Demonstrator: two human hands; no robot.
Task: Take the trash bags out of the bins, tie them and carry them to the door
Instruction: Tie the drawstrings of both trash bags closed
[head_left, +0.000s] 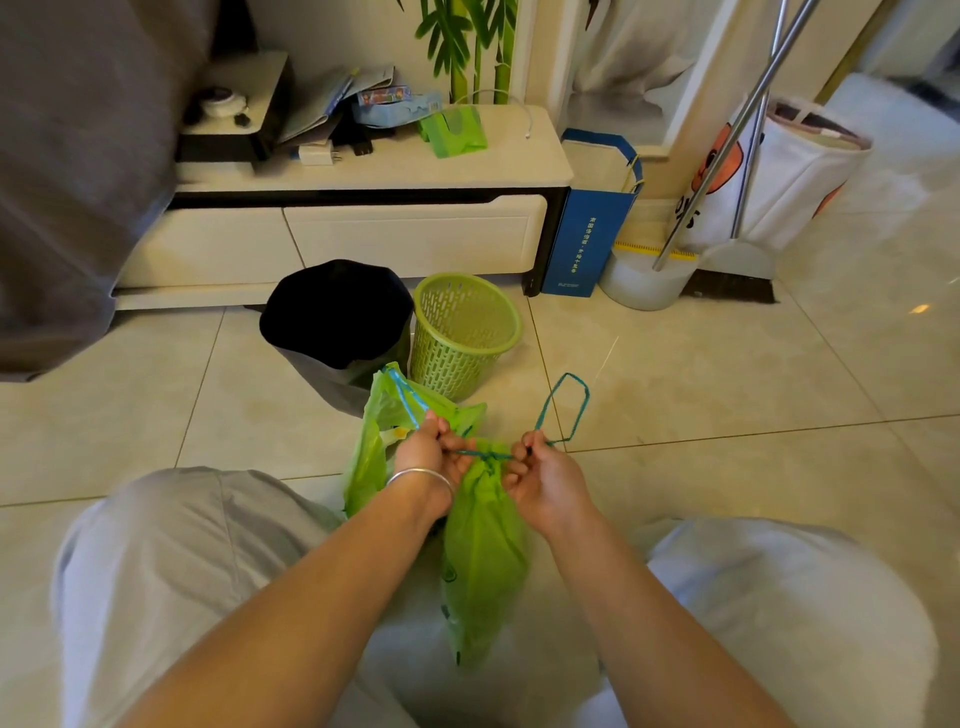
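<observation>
A green trash bag (480, 545) hangs between my knees, its neck cinched by a teal drawstring (485, 455) knotted at the top. My left hand (431, 457) pinches one end of the string. The other end is gripped by my right hand (545, 480), with a loop of string (566, 408) sticking out beyond it. A second green bag (384, 431) lies behind my left hand, against the bins. A bare green basket bin (462, 332) stands on the floor beside a bin lined with a black bag (337, 317).
A low white TV cabinet (363, 218) runs behind the bins, cluttered on top. A blue paper bag (587, 234), white bucket (644, 283), broom and dustpan (737, 270) and a white tote (789, 176) stand at right. A grey cloth (78, 156) hangs at left.
</observation>
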